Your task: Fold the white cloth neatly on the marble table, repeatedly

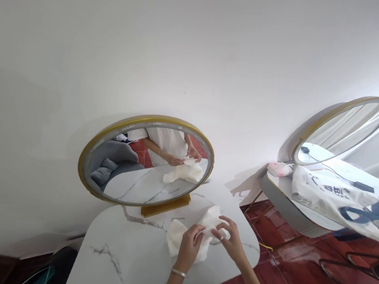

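Observation:
A crumpled white cloth (176, 238), thin and soft like a wipe or tissue, lies across the right part of a marble-patterned white table. It spreads in two lobes, one at the left and one rising toward the back. My left hand (189, 243) pinches the middle of it with thumb and fingers. Just to the right, my right hand (230, 240) holds the cloth's right part between thumb and fingers, the other fingers curled. The two sets of fingertips are close together. Whether the cloth is one piece or several, I cannot tell.
A gold-framed oval mirror (149, 118) stands behind the table (101, 257), reflecting my hands and a grey chair. On a second table (304, 221) at right lie a white printed bag (323, 192), a pink-and-white packet (279, 169) and a cable, beside another mirror (348, 128). Red tiles (285, 254) cover the floor.

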Motion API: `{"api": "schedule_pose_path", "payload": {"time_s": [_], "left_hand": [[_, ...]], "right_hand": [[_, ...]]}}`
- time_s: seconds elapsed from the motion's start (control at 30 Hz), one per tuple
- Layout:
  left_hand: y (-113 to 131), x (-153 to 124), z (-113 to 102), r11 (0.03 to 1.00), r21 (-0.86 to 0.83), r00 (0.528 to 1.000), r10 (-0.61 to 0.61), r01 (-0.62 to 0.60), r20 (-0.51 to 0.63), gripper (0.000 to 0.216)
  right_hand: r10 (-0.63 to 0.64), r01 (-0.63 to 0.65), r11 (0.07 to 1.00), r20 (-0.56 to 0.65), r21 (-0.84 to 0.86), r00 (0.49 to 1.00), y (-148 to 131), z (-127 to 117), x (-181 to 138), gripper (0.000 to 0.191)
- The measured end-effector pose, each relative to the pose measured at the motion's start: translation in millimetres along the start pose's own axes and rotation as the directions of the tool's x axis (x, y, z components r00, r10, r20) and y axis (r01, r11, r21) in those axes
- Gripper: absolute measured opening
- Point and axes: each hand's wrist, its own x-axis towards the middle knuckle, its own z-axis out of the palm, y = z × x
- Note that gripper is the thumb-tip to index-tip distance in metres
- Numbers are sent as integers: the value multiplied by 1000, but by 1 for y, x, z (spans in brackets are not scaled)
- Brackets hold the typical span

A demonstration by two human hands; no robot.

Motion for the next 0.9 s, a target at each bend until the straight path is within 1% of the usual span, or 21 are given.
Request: {"api": "schedule_pose_path", "payload": {"time_s": [0.03,0.07,0.13,0.17,0.2,0.27,0.4,0.5,0.63,0.77,0.9], "left_hand": [[0,1,0,1000,-12,1000,6,-6,4,22],[-1,1,0,1000,-20,1000,12,-12,10,22],[-1,1,-1,1000,-23,1000,14,-14,22,22],[-1,1,-2,1000,-23,1000,10,-10,22,20],[0,1,-3,1000,-27,1000,4,-4,16,18],[5,0,-6,999,-50,1000,-17,17,-1,18],[20,0,-12,989,-129,997,-75,73,-8,26],[28,2,-14,981,-172,995,-96,92,-14,27],[30,4,-14,974,-204,993,-110,98,-46,24],[36,4,-15,973,-197,992,-125,118,-25,24],[45,4,-15,975,-173,989,-145,141,-15,29]], "right_hand": [[26,-26,999,27,25,999,2,-1,2,43],[56,-60,996,80,59,995,2,-3,5,42],[102,-132,983,220,126,970,1,-6,11,40],[113,-157,977,271,146,956,-1,-8,14,39],[119,-171,973,299,156,947,-4,-10,17,39],[119,-176,972,316,157,941,-12,-14,20,38],[83,-150,976,373,156,924,-25,-16,22,36],[71,-145,975,386,166,920,-31,-15,20,31],[110,-179,970,357,166,928,-38,-13,18,32],[115,-198,957,355,210,928,-43,-13,16,37],[91,-169,961,324,221,942,-44,-12,14,37]]}}
